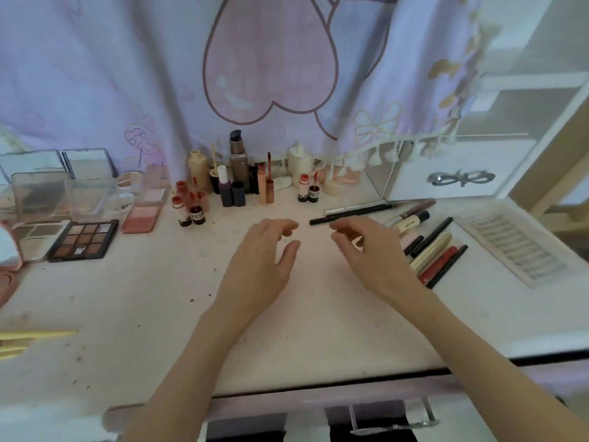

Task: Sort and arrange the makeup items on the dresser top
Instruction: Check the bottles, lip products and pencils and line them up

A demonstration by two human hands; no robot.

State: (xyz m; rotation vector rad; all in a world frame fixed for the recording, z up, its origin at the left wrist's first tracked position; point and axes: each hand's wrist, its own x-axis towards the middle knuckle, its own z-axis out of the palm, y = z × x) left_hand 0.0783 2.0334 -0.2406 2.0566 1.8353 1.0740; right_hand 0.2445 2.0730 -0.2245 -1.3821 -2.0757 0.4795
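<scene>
Seen from the head camera, both hands hover over the bare middle of the desk, holding nothing. The left hand has its fingers loosely curled with the thumb spread apart; the right hand is likewise relaxed, its fingertips bent down toward the surface. Whether either touches the desk cannot be told.

The makeup already looks grouped by kind, which suggests the sorting is well along. Well off to the left of the left hand lie the flat things: the eyeshadow palette and, just beyond it, the blush compact, with opened mirrored cases behind. Straight ahead of both hands, against the curtain, the upright bottles and tubes stand in a cluster, the tall pump bottle at the back and the small red-capped bottles nearer. Standing them at the rear likely keeps the working space free.

Just past the right hand's fingertips lies a black pencil, slanted across the desk, apart from the row of pens and liners lying side by side just right of that hand. Judging by this, that stray pencil is probably the next thing to align with its fellows.
</scene>
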